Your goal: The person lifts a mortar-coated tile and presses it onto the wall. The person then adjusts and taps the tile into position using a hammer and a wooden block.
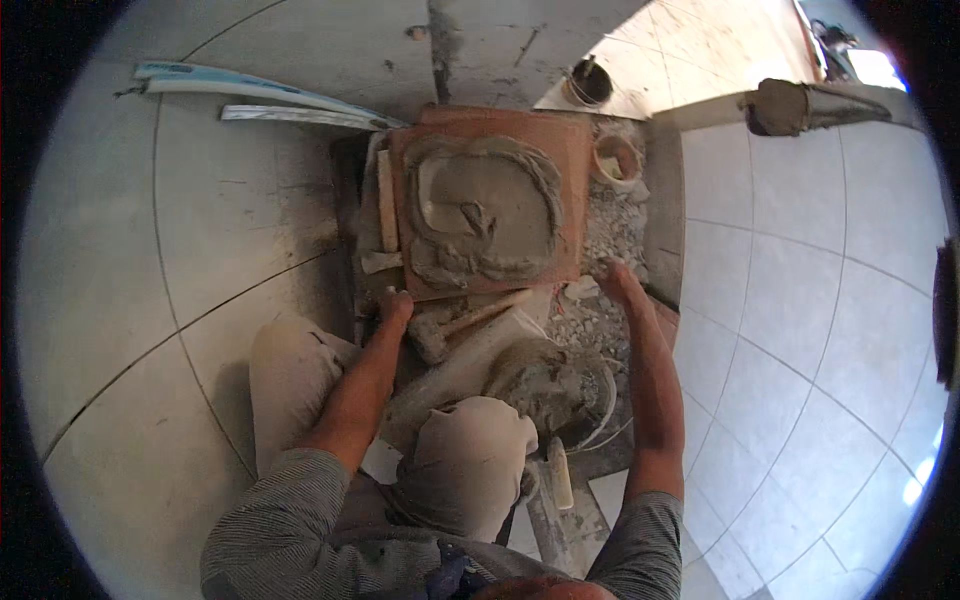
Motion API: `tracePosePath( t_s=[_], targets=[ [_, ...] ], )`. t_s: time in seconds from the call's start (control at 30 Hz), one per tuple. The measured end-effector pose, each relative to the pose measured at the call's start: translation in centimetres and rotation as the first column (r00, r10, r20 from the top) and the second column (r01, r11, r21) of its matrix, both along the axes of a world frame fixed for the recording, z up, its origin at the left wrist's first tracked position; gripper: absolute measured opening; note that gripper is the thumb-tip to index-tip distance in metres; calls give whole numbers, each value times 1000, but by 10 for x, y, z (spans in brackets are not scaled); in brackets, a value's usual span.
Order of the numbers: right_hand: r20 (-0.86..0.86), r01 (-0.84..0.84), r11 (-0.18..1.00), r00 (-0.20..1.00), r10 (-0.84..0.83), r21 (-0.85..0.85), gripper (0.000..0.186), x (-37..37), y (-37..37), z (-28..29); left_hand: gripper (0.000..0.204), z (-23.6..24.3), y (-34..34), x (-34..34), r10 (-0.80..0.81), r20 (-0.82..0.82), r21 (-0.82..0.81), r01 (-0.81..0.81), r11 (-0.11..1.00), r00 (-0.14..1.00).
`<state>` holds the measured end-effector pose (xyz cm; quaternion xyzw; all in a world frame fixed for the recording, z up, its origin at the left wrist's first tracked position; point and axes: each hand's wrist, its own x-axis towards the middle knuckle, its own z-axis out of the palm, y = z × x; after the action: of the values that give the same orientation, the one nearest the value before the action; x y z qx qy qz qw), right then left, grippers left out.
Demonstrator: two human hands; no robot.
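A reddish square tile (582,215) lies in front of me with a thick bed of wet grey mortar (505,205) over its face. At the tile's near left corner is my left hand (395,303), its fingers curled closed. My right hand (620,282) is closed too, just off the near right corner, above broken rubble (580,325). What either hand grips is hidden. A hammer-like tool with a wooden handle (387,200) lies along the tile's left side. Between my arms rests a mallet-like tool (430,338), its wooden handle pointing right.
A mortar-filled bucket (603,398) stands by my knee, with a pale tool handle (560,475) near it. An orange bucket (617,160) and a dark bucket (588,82) are farther off. Long trim strips (270,88) lean at left. Tiled walls flank me; a mortar-caked object (778,108) rests on the right ledge.
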<state>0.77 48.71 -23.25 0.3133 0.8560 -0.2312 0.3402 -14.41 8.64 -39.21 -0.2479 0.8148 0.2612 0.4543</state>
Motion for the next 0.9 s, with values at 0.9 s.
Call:
tracePosePath(
  t_s=[0.9],
  targets=[
    [-42, 181, 982, 982, -183, -49, 46, 1, 1, -26, 62, 35, 21, -1, 97, 177, 396, -161, 904, 979]
  ],
)
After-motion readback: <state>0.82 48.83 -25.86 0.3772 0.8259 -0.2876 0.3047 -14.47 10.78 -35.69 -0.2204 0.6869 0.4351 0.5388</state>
